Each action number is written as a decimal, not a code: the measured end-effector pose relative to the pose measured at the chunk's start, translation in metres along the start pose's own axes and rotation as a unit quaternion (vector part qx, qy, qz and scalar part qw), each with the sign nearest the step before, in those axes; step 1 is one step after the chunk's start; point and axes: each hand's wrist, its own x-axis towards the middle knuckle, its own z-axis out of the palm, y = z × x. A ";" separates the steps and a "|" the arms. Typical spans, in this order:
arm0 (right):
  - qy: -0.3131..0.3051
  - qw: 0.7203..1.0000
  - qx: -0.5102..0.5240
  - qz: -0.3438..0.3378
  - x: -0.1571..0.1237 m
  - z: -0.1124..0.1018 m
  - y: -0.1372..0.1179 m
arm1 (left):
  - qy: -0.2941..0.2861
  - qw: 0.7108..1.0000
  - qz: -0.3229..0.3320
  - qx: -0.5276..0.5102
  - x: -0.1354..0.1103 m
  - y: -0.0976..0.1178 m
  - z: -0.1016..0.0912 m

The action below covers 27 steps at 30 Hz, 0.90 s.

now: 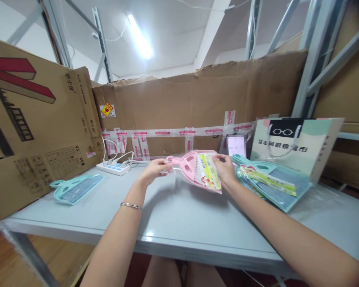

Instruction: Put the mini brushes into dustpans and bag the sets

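Observation:
A pink dustpan and brush set (190, 166) with a yellow-green label card (208, 171) is held up above the table, its handle pointing left. My right hand (225, 169) grips its wide edge. At the handle end, my left hand (157, 169) has its fingers pinched together on what looks like the clear wrapping. To the right, close to my right forearm, lie several teal dustpan and brush sets (300, 185), overlapping, with a similar label on top. Another teal dustpan and brush set (77, 188) lies by itself at the left of the table.
A white power strip (113, 168) with plugged-in cables sits at the back left of the grey table (167, 223). A paper bag (290, 139) and a lit screen (237, 145) stand at the back right. Large cardboard boxes (167, 107) wall the back and left.

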 end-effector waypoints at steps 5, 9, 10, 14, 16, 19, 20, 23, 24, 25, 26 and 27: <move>0.045 0.994 -0.011 -0.096 0.005 -0.008 -0.017 | 0.341 0.931 -0.065 0.117 0.001 -0.009 -0.057; 0.068 0.995 0.002 -0.078 0.007 -0.009 -0.011 | 0.471 0.847 -0.090 0.229 -0.007 -0.018 -0.075; 0.063 0.996 0.009 -0.063 0.007 -0.008 -0.007 | 0.497 0.817 -0.072 0.283 -0.008 -0.018 -0.072; 0.038 0.999 0.016 -0.022 0.005 -0.002 0.003 | 0.539 0.699 0.055 0.466 -0.007 -0.008 -0.046; 0.038 0.999 0.013 -0.021 0.004 -0.001 0.004 | 0.525 0.699 0.060 0.481 -0.005 -0.006 -0.039; 0.034 0.999 0.009 -0.021 0.002 0.000 0.003 | 0.464 0.759 -0.012 0.457 -0.003 -0.014 -0.045; 0.032 0.999 0.009 -0.020 0.001 0.000 0.004 | 0.443 0.775 -0.041 0.449 -0.003 -0.019 -0.050; 0.036 0.999 0.008 -0.013 0.001 0.000 0.005 | 0.404 0.796 -0.112 0.436 -0.002 -0.030 -0.066; 0.041 0.999 0.007 -0.010 0.001 0.000 0.006 | 0.398 0.798 -0.127 0.433 -0.002 -0.030 -0.069; 0.045 0.999 0.006 -0.008 0.002 0.000 0.007 | 0.394 0.801 -0.135 0.430 -0.002 -0.030 -0.071; 0.049 0.999 0.004 -0.004 0.003 0.000 0.009 | 0.389 0.806 -0.132 0.425 -0.001 -0.027 -0.071; 0.051 0.999 0.002 0.002 0.003 0.000 0.011 | 0.378 0.822 -0.118 0.409 -0.001 -0.024 -0.069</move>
